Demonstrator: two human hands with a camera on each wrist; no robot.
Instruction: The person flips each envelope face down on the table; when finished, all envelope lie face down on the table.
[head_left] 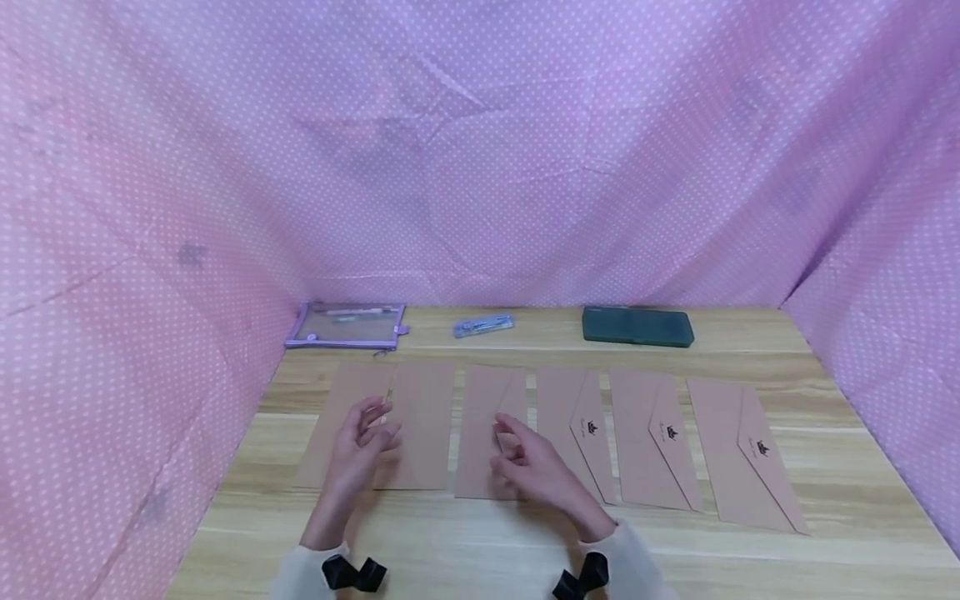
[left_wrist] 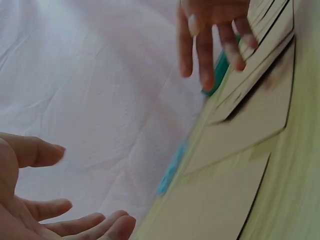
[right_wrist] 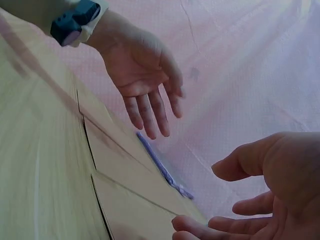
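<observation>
Several brown paper envelopes lie in a row across the table. My left hand (head_left: pixel 360 448) hovers over the two leftmost ones, a plain envelope (head_left: pixel 326 454) and a second plain envelope (head_left: pixel 427 425) right beside it. Its fingers are relaxed, and the palm faces inward with nothing in it. Over the third envelope (head_left: pixel 480 396) hangs my right hand (head_left: pixel 538 467), hiding part of its flap. That hand is likewise loosely bent and holds nothing. In the right wrist view, the left hand (right_wrist: pixel 140 65) shows its bare palm with fingers spread above the table.
To the right lie three envelopes with crown prints, the farthest one (head_left: pixel 716 442) slightly angled. Along the back edge are a purple-edged mesh zip pouch (head_left: pixel 348 329), a small blue packet (head_left: pixel 483 325) and a dark green case (head_left: pixel 637 327). Pink dotted cloth (head_left: pixel 480 167) hangs behind the table (head_left: pixel 465 542).
</observation>
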